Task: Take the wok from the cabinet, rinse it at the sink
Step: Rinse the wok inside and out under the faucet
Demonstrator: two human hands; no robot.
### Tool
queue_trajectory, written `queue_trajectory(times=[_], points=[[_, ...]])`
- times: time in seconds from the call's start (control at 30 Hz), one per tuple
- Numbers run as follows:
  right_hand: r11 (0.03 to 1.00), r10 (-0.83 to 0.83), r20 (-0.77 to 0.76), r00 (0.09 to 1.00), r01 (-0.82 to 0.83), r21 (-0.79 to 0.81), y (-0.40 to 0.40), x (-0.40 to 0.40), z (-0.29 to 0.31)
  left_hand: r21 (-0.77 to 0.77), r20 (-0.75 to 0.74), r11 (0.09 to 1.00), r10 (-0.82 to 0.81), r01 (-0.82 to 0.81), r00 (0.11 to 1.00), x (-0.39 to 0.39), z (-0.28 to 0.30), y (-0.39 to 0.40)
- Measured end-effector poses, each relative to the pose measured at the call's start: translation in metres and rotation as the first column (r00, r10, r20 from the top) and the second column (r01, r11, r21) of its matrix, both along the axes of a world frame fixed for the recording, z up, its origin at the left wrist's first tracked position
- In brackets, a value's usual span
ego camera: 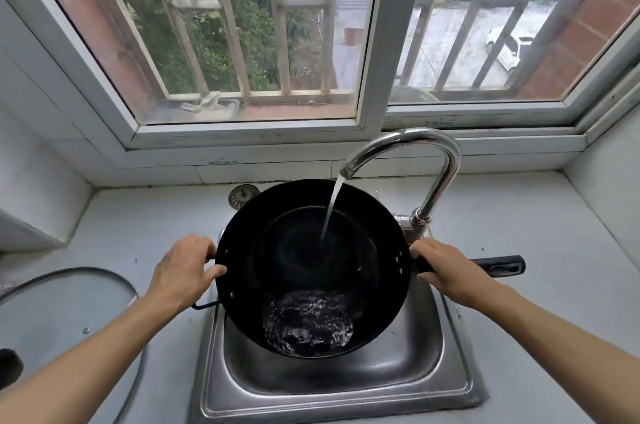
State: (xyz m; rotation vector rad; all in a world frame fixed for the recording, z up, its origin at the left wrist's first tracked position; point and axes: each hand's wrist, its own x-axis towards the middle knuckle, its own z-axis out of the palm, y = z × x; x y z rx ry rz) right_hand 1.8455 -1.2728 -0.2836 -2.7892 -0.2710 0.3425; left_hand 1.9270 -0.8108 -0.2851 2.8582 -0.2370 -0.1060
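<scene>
The black wok (pixel 313 267) is in the centre of the frame, held over the steel sink (pixel 346 385) and tilted toward the person, so water collects at its near side, lower centre. The left hand (pixel 183 271) is at centre left and grips the small loop handle at the wok's left rim; fingers curled round it, thumb on the rim. The right hand (pixel 446 271) is at centre right w/ fingers clenched round the long black handle (pixel 498 266), which sticks out to the right over the table (pixel 536 233). The chrome gooseneck faucet (pixel 426 164) stands behind the sink, right of centre; its spout curves left and a thin water stream (pixel 332 209) falls into the wok approx. at the middle. A round metal strainer plug (pixel 242 195) lies on the table just behind the wok's far-left rim. A glass lid (pixel 52 312) lies at lower left. The window (pixel 377 42) w/ bars fills the upper part of the frame; a white car (pixel 505 49) is outside at upper right.
</scene>
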Motion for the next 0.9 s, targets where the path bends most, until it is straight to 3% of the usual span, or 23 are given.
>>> queue_trajectory(times=[0.57,0.9], points=[[0.977,-0.213,0.112,0.971,0.209,0.047,0.001,-0.027,-0.019,-0.014,0.178,0.998,-0.055,0.058,0.983,-0.003,0.004,-0.028],[0.943,-0.329,0.063,0.942,0.323,0.084,-0.015,-0.052,-0.023,0.022,0.229,0.987,-0.161,0.16,0.96,0.014,0.018,-0.062]])
